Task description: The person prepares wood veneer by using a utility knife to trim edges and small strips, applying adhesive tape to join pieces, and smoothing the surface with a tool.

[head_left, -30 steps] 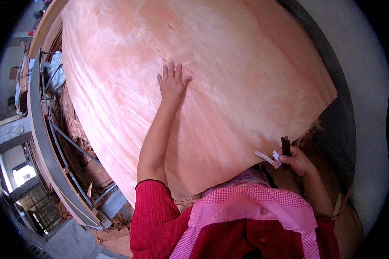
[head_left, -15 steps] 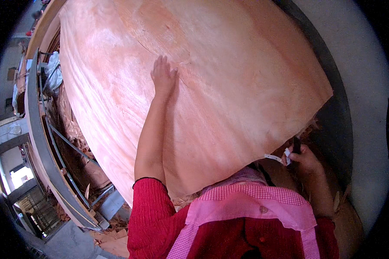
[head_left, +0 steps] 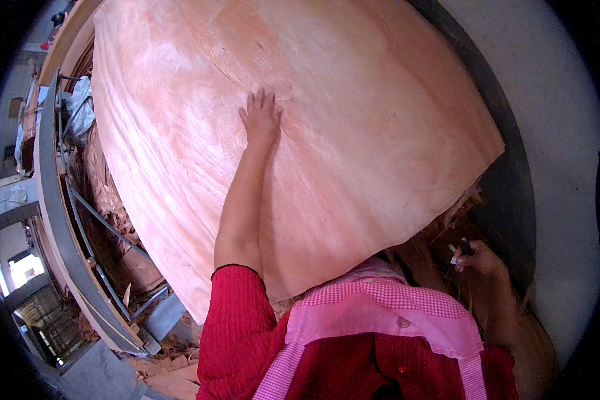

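Note:
A wide, thin sheet of reddish wood veneer (head_left: 360,153) fills the middle of the view, its surface wavy, with a long crack near the upper middle. My left hand (head_left: 261,120) lies flat on it beside the lower end of that crack, fingers spread and holding nothing. Off the sheet's near right edge, my right hand (head_left: 485,260) is closed round a small black piece (head_left: 465,246) with a white end or strip. Its exact kind is not clear, and the fingers cover part of it.
A dark curved border and a pale grey floor (head_left: 563,153) run along the right. On the left stands a metal frame (head_left: 107,223) with veneer scraps (head_left: 110,193) and a whitish plastic bag (head_left: 81,110). More scraps (head_left: 173,373) lie at the lower left.
My left hand has shifted slightly right and down, its fingers spreading wider. My right hand has moved right and down, away from the sheet's edge; the long white strip no longer reaches that edge.

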A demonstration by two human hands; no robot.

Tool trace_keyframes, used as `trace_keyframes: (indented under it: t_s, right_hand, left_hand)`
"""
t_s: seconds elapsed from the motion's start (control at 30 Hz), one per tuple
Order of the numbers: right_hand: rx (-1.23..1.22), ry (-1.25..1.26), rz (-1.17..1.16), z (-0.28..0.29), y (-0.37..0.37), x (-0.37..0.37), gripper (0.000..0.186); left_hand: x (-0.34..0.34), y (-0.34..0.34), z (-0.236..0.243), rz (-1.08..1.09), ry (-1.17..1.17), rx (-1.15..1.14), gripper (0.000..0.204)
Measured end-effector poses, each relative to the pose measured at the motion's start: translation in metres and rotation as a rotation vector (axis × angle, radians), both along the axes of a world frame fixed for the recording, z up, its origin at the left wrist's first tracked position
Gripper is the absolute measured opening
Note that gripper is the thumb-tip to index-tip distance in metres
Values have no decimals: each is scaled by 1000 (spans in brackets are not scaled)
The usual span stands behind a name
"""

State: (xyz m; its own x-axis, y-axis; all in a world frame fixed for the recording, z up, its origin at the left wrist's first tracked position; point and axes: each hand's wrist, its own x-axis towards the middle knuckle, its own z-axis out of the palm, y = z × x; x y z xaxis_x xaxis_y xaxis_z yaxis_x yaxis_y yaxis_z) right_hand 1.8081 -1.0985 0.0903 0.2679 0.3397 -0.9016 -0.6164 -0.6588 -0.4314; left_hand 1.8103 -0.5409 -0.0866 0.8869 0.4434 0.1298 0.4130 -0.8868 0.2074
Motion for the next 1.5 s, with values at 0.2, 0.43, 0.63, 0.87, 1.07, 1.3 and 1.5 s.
trace_keyframes:
  t_s: [0.2,0.43,0.63,0.87,1.07,1.3,1.5]
  right_hand:
    - [-40,132,7,-16,-16,-20,10]
    - [26,70,-17,-35,-14,-34,9]
    - [-3,39,-61,-42,-12,-34,10]
    - [-66,39,-98,-41,11,-30,10]
    - [-16,42,-87,-47,12,-27,9]
    - [-16,33,-85,-41,18,-22,8]
    - [11,-3,-90,-50,7,-28,9]
  left_hand:
    - [21,27,25,-354,-131,181,22]
    - [46,60,26,-368,-14,-405,13]
    - [50,62,37,-644,-87,-130,11]
    - [43,61,17,-217,-350,-1305,10]
    - [25,59,10,-375,-259,-668,22]
    - [18,43,19,-472,-274,-212,34]
    - [8,41,13,-484,-214,-200,35]
